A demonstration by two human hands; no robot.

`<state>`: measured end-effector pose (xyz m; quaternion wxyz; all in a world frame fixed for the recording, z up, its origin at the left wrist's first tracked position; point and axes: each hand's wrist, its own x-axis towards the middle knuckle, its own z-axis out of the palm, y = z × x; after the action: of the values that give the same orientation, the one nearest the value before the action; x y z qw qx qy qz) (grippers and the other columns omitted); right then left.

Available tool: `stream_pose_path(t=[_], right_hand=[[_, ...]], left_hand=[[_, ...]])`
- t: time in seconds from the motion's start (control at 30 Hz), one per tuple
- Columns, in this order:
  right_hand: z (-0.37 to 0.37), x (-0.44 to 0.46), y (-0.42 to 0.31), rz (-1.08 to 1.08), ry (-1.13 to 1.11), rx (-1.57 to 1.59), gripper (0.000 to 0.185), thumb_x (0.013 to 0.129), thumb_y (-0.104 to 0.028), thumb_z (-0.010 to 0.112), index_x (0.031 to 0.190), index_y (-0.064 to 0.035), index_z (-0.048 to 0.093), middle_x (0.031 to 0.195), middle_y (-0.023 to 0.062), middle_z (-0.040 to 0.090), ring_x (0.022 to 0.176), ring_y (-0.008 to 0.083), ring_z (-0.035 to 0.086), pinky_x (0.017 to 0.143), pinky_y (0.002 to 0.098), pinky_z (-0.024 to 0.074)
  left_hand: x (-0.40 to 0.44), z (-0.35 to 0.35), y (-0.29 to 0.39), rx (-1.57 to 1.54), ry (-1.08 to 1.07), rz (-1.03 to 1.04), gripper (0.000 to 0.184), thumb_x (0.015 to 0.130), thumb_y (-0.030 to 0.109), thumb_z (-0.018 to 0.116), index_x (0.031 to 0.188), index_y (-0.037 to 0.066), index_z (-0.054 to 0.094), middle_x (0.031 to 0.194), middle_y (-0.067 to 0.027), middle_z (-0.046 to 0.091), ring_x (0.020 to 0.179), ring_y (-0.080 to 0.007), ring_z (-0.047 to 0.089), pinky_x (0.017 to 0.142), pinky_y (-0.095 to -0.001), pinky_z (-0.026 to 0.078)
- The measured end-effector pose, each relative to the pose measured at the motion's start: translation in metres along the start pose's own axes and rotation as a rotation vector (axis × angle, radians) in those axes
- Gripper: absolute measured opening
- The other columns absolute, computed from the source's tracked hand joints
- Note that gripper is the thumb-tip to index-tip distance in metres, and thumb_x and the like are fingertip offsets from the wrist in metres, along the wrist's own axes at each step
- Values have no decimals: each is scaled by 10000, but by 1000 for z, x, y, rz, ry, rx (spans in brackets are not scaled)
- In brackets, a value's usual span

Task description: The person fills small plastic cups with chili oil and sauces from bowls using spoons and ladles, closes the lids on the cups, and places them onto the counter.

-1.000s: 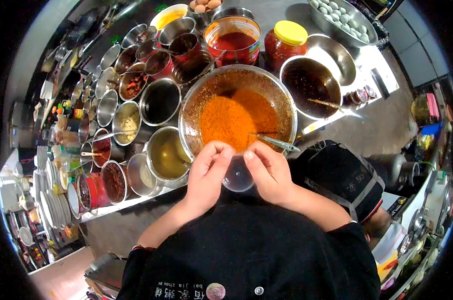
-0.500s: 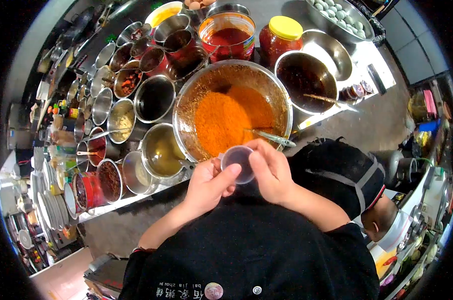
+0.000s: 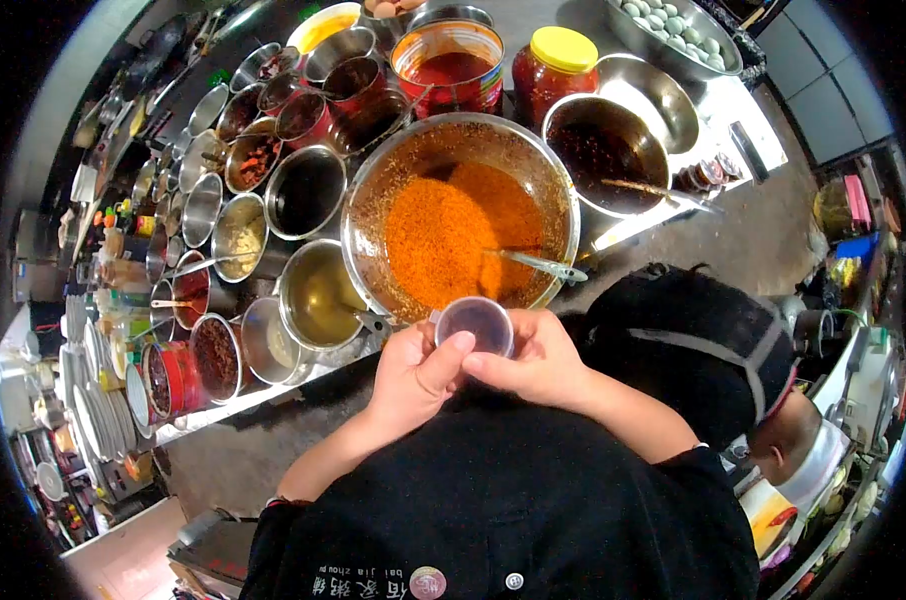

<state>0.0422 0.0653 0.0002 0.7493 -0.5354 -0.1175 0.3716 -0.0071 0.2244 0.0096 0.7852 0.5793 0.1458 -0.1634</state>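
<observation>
Between both hands is a small clear plastic cup (image 3: 475, 328), held close to my chest with its round mouth facing up at me. My left hand (image 3: 418, 368) grips its left side, the thumb pressed against it. On the other side my right hand (image 3: 533, 355) closes round it, thumb at the lower edge. Just beyond the cup stands a large steel bowl (image 3: 351, 225) of orange-red chili oil mixture (image 3: 453, 235). A metal ladle (image 3: 543, 264) leans in that mixture, its handle resting over the right rim.
A steel pot of dark liquid (image 3: 613, 150) with a stick across it is at right. A yellow-lidded jar (image 3: 563, 50) stands behind, and a pot of yellowish liquid (image 3: 323, 295) at left. A co-worker in black (image 3: 683, 340) bends close on my right.
My right hand has shifted on the cup, its thumb moving from the upper right side down to the lower edge. The co-worker at right has moved slightly to the right.
</observation>
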Motion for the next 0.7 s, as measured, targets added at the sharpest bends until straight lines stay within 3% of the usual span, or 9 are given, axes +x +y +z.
stream_pose_path(t=[0.1, 0.2, 0.3, 0.37, 0.43, 0.53, 0.7], right_hand=[[1, -1, 6, -14, -18, 10, 293, 801, -175, 694, 1016, 13, 625, 899, 45, 654, 808, 86, 595, 716, 239, 487], [2, -2, 7, -64, 3, -25, 265, 841, -216, 648, 978, 6, 605, 835, 19, 629, 750, 70, 566, 666, 233, 472], [-1, -2, 7, -37, 35, -70, 239, 901, -247, 557, 913, -8, 562, 744, -13, 563, 676, 55, 505, 603, 224, 436], [9, 0, 4, -136, 139, -142, 255, 939, -258, 478, 860, -19, 516, 689, -26, 493, 632, 50, 446, 567, 219, 400], [14, 0, 9, -138, 141, -104, 217, 932, -218, 492, 887, -10, 534, 718, -10, 531, 649, 47, 472, 577, 212, 406], [22, 0, 19, -158, 119, -262, 176, 911, -166, 524, 938, 6, 548, 764, 21, 579, 679, 48, 513, 602, 212, 430], [57, -3, 16, -309, 207, -235, 173, 914, -150, 512, 963, 13, 547, 774, 27, 582, 720, 53, 519, 640, 222, 437]], left_hand=[[-2, -3, -5, -3, -26, 16, 290, 889, 323, 574, 785, 53, 549, 600, 23, 497, 505, -41, 438, 454, -186, 335], [-7, 0, 2, -26, -20, 6, 284, 890, 322, 571, 814, 49, 552, 626, 14, 510, 519, -39, 445, 458, -185, 341], [-11, -6, 0, -36, -62, -14, 270, 893, 309, 567, 846, 43, 556, 657, 6, 525, 531, -39, 453, 464, -183, 352], [-12, -10, -1, -25, -108, -13, 262, 894, 300, 564, 861, 40, 559, 672, 2, 533, 536, -40, 457, 467, -183, 361], [-15, -11, 3, 137, -59, -1, 323, 917, 345, 509, 892, 29, 568, 682, 0, 543, 540, -46, 470, 470, -181, 381], [-17, -20, 8, 89, -21, -59, 416, 941, 406, 427, 922, 21, 582, 683, -5, 549, 529, -48, 475, 465, -180, 392], [-22, -39, 16, 217, -96, -85, 467, 957, 427, 371, 954, 18, 597, 677, 0, 547, 504, -46, 475, 453, -173, 390]])
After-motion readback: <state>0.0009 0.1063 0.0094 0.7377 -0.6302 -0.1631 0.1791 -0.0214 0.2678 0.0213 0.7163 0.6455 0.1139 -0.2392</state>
